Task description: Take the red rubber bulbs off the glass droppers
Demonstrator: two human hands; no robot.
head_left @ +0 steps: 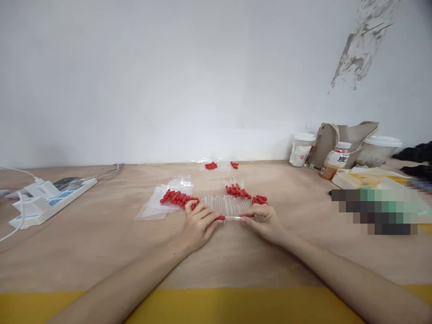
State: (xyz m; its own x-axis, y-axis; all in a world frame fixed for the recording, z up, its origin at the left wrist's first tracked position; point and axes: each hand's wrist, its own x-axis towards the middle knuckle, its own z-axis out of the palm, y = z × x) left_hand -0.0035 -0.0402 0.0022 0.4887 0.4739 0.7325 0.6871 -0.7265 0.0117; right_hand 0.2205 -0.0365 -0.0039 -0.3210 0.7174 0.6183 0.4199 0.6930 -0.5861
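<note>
Both my hands meet at the middle of the table. My left hand [199,221] pinches the red rubber bulb [220,218] at one end of a clear glass dropper tube [232,218]. My right hand [261,220] pinches the tube's other end. Just behind my fingers lies a row of several clear tubes [227,203]. Loose red bulbs [176,197] lie on a clear plastic bag [165,198] to the left, and more red-capped droppers [240,191] lie behind to the right.
A white power strip [47,200] with plugs and cables sits at the far left. Another small bag with red bulbs [216,165] lies by the wall. Cups [301,148], a bottle [335,160], a beige bag [351,137] and boxes crowd the right side.
</note>
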